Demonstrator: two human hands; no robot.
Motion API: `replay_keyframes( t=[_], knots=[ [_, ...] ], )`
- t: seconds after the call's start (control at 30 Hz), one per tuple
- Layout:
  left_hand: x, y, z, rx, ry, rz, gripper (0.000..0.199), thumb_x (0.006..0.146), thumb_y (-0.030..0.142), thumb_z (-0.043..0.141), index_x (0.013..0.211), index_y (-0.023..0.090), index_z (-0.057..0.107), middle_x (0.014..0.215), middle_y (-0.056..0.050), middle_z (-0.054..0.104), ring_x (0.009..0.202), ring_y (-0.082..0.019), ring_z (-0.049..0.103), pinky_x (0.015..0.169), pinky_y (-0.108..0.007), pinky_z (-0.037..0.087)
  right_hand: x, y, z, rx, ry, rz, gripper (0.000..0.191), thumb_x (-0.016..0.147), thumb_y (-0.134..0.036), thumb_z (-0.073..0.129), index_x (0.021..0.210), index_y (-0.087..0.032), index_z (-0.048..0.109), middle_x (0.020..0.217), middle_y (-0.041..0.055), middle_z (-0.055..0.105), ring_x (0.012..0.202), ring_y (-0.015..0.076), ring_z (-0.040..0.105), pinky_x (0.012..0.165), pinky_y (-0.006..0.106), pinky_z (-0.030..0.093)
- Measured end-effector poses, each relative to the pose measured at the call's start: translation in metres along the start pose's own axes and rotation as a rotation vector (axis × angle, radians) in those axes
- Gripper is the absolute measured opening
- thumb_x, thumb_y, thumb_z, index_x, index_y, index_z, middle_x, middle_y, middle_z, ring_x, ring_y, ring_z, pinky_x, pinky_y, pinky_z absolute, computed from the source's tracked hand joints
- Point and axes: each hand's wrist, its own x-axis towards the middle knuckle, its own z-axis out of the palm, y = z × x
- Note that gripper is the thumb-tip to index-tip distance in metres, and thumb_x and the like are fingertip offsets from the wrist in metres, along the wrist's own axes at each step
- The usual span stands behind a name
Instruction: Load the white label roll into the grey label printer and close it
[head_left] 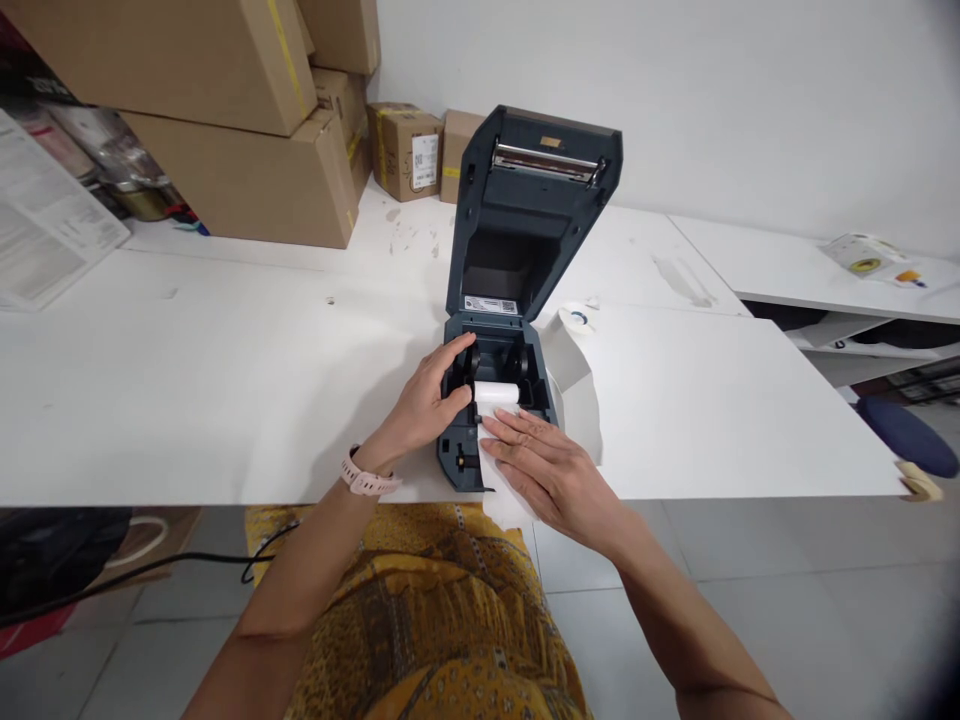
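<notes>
A dark blue-grey label printer [457, 466] sits at the table's front edge with its lid [541, 215] raised. Inside it lies a small white paper roll [496, 392], from which a paper strip [510, 500] runs forward over the front edge. My left hand [427, 398] rests on the printer's left wall, thumb and fingers apart, the thumb tip at the left end of the roll. Laid flat over the strip is my right hand [551, 470], fingers stretched out and pointing left toward the roll. My right palm hides part of the strip and the printer's right front.
White backing paper [577, 390] curls beside the printer, with a small white roll [576, 320] behind it. Cardboard boxes [247, 180] are stacked at the back left. Printed sheets [52, 220] stand at far left. A blue stool [907, 436] is beyond the right end of the table [225, 400].
</notes>
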Motion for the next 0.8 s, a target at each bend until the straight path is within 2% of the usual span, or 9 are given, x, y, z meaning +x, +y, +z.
replay_keyframes(
  t=[0.2, 0.4, 0.57, 0.63, 0.7, 0.77, 0.8],
  knots=[
    [0.001, -0.006, 0.002, -0.021, 0.013, 0.023, 0.063, 0.092, 0.026, 0.052, 0.154, 0.027, 0.043, 0.164, -0.007, 0.043, 0.154, -0.026, 0.037, 0.128, -0.052, 0.029, -0.002, -0.003, -0.001, 0.002, -0.015, 0.019, 0.040, 0.103, -0.017, 0.051, 0.140, -0.024, 0.061, 0.145, 0.0081, 0.065, 0.143, 0.0232, 0.055, 0.119, 0.051, 0.051],
    [-0.007, -0.003, 0.006, 0.066, 0.048, 0.059, 0.059, 0.099, 0.035, 0.050, 0.156, 0.028, 0.038, 0.167, -0.009, 0.036, 0.157, -0.026, 0.030, 0.128, -0.053, 0.027, -0.003, -0.003, 0.003, -0.002, 0.017, 0.003, 0.037, 0.102, -0.016, 0.052, 0.137, -0.019, 0.063, 0.144, 0.0115, 0.065, 0.142, 0.0244, 0.055, 0.118, 0.051, 0.050],
    [-0.024, 0.008, 0.009, 0.156, -0.027, 0.017, 0.076, 0.096, 0.048, 0.059, 0.161, 0.031, 0.025, 0.174, -0.011, 0.018, 0.161, -0.033, 0.015, 0.127, -0.058, 0.025, -0.008, -0.006, 0.006, 0.062, 0.126, -0.024, 0.031, 0.100, -0.017, 0.057, 0.129, -0.023, 0.069, 0.132, 0.0093, 0.074, 0.129, 0.0230, 0.067, 0.111, 0.050, 0.057],
    [-0.027, 0.007, 0.008, 0.158, -0.056, 0.005, 0.081, 0.093, 0.047, 0.064, 0.162, 0.033, 0.023, 0.175, -0.009, 0.014, 0.161, -0.034, 0.012, 0.127, -0.060, 0.024, -0.008, -0.004, 0.000, 0.149, 0.225, 0.015, 0.027, 0.099, -0.019, 0.059, 0.121, -0.028, 0.072, 0.120, 0.0047, 0.080, 0.117, 0.0219, 0.074, 0.107, 0.049, 0.060],
    [-0.027, 0.005, 0.008, 0.158, -0.073, -0.002, 0.085, 0.091, 0.045, 0.066, 0.162, 0.034, 0.022, 0.175, -0.009, 0.011, 0.162, -0.035, 0.010, 0.127, -0.061, 0.024, 0.001, 0.008, -0.013, 0.197, 0.419, 0.169, 0.023, 0.101, -0.026, 0.057, 0.117, -0.032, 0.073, 0.113, 0.0018, 0.081, 0.110, 0.0220, 0.076, 0.105, 0.049, 0.060],
    [-0.026, 0.003, 0.008, 0.172, -0.082, 0.004, 0.089, 0.090, 0.044, 0.069, 0.163, 0.034, 0.019, 0.175, -0.009, 0.009, 0.161, -0.036, 0.009, 0.127, -0.062, 0.024, 0.020, 0.033, -0.030, 0.174, 0.646, 0.379, 0.028, 0.104, -0.040, 0.050, 0.120, -0.033, 0.072, 0.120, 0.0034, 0.078, 0.119, 0.0247, 0.072, 0.106, 0.049, 0.058],
    [-0.027, 0.004, 0.009, 0.187, -0.078, 0.015, 0.092, 0.089, 0.043, 0.070, 0.164, 0.034, 0.017, 0.176, -0.010, 0.007, 0.161, -0.037, 0.009, 0.126, -0.063, 0.025, 0.034, 0.051, -0.039, 0.162, 0.703, 0.445, 0.037, 0.104, -0.050, 0.045, 0.127, -0.033, 0.068, 0.130, 0.0051, 0.074, 0.128, 0.0267, 0.066, 0.110, 0.051, 0.054]
  ],
)
